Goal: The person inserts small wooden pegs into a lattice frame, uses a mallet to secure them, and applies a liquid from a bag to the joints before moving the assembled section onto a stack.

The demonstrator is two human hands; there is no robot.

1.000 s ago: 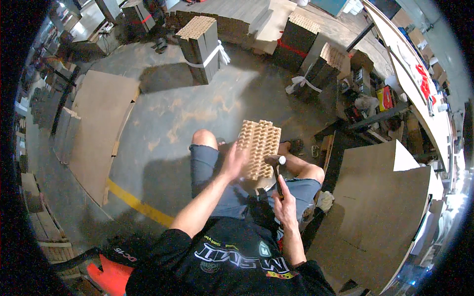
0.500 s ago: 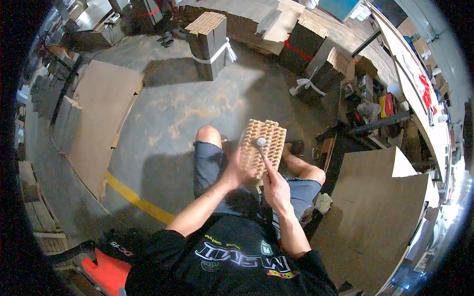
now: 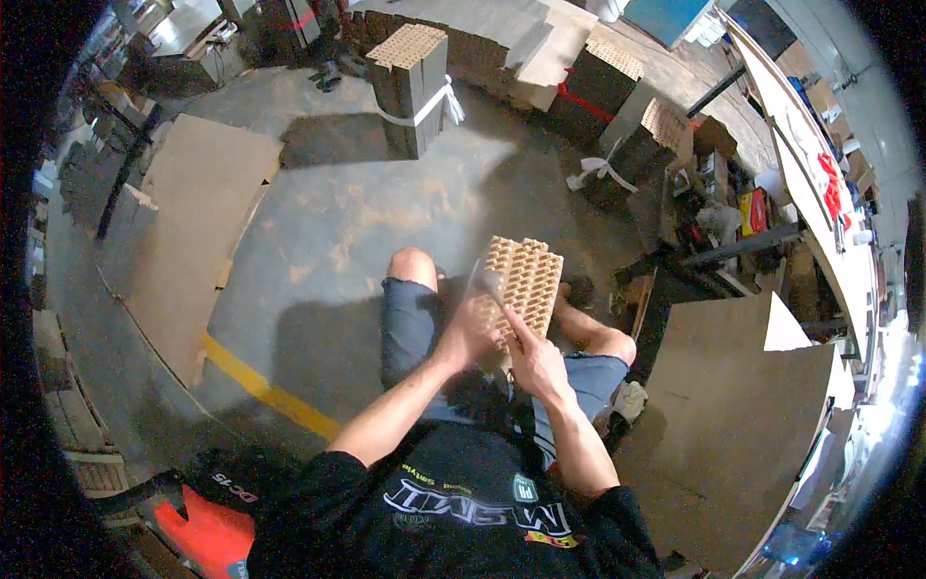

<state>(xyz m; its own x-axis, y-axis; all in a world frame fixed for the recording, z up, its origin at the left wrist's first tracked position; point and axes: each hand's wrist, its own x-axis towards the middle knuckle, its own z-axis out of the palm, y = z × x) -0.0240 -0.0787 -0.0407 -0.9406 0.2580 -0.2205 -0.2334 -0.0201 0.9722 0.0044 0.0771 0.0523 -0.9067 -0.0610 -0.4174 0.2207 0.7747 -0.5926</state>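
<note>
Between my knees stands a bundle of brown boards [image 3: 531,275], its notched tan ends facing up in rows. My right hand [image 3: 537,367] is closed round the handle of a hammer [image 3: 493,282], whose rounded grey head is over the left part of those ends. At the bundle's near left side, my left hand [image 3: 470,333] is closed, its fingers partly blurred. A thin, pale, smeared strip rises just above it; what it is I cannot make out.
Tied bundles with the same notched tops stand on the floor: one ahead with a white band [image 3: 415,92], others at the back right. A large brown sheet [image 3: 198,207] lies left, another brown panel [image 3: 714,405] right. A cluttered shelf [image 3: 733,207] lies beyond.
The hammer head has moved left and a little nearer my left hand. My left hand stays by the bundle's near left side.
</note>
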